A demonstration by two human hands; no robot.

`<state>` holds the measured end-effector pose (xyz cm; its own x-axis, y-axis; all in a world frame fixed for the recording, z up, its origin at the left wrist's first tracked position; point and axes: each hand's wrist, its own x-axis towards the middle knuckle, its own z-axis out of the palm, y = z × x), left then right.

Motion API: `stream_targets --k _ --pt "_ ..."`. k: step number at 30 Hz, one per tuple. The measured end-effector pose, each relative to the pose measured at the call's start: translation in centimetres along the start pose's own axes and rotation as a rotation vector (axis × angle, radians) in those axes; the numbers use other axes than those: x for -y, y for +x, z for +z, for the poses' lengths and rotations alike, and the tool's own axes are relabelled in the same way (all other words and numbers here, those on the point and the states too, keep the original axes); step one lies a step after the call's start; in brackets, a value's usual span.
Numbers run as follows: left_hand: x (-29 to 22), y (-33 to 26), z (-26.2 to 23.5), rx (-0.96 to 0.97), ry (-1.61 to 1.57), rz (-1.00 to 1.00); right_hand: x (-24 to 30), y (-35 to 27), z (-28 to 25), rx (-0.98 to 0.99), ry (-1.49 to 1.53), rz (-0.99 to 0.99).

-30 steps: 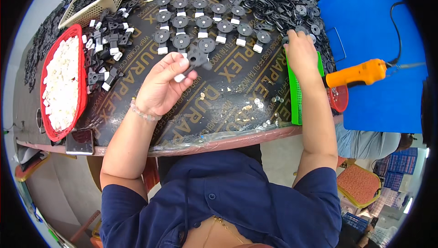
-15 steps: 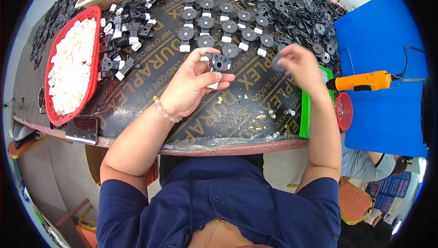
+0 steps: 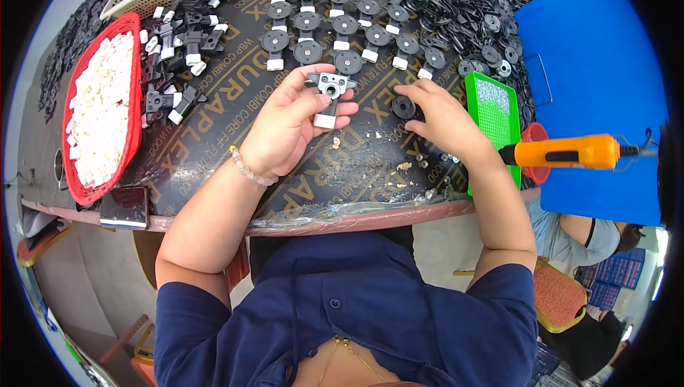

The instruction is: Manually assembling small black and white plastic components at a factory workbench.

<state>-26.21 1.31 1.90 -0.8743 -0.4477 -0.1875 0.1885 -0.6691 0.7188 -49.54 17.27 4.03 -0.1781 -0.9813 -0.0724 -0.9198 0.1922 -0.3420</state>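
Between the thumb and fingers of my left hand (image 3: pixel 288 120) is a black plastic bracket (image 3: pixel 332 88) with a round hole in its face. A white end piece (image 3: pixel 325 121) sticks out at its lower end, toward me. My right hand (image 3: pixel 450 118), to the right of it, pinches a black disc (image 3: pixel 403 107) by its edge between thumb and fingertips. The disc and the bracket are apart. Beyond my hands stand rows of bracket pieces topped with discs, one such assembly (image 3: pixel 347 63) lying just behind my left hand.
On the left, a red basket (image 3: pixel 137 113) holds white pieces, beside loose black brackets (image 3: pixel 192 45). Black discs (image 3: pixel 456 13) are heaped at the far right. A green tray (image 3: pixel 473 95) of small metal parts, a red bowl (image 3: pixel 536 134) and an orange electric screwdriver (image 3: pixel 570 152) are at right.
My right hand has come left with the disc, closer to the bracket. My left hand has shifted slightly left and tilted the bracket's face. The whole view has shifted a little.
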Motion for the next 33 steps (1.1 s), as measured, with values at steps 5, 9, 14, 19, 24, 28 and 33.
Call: stream_targets --k 5,9,14,19,24,28,33 --pt "-0.1 -0.2 0.1 0.002 0.059 0.036 -0.2 -0.8 -0.6 -0.007 0.159 -0.054" --pt "-0.1 -0.1 0.0 0.009 0.06 0.025 -0.2 -3.0 -1.8 0.113 -0.082 0.029" --pt "0.3 -0.2 0.5 0.023 0.047 -0.018 1.7 -6.3 0.5 0.068 -0.119 0.001" --pt "1.1 -0.4 0.7 0.044 0.083 -0.039 1.6 -6.0 1.6 -0.114 -0.06 -0.065" --pt "2.6 -0.4 0.9 0.075 0.082 -0.109 4.4 -3.7 -0.4 -0.155 0.596 0.037" --pt "3.4 -0.2 0.2 0.094 0.165 -0.129 5.8 -1.5 -0.1 -0.166 0.638 -0.035" --pt "3.3 -0.2 0.4 0.084 0.141 -0.147 6.7 0.1 0.4 -0.126 0.515 -0.09"
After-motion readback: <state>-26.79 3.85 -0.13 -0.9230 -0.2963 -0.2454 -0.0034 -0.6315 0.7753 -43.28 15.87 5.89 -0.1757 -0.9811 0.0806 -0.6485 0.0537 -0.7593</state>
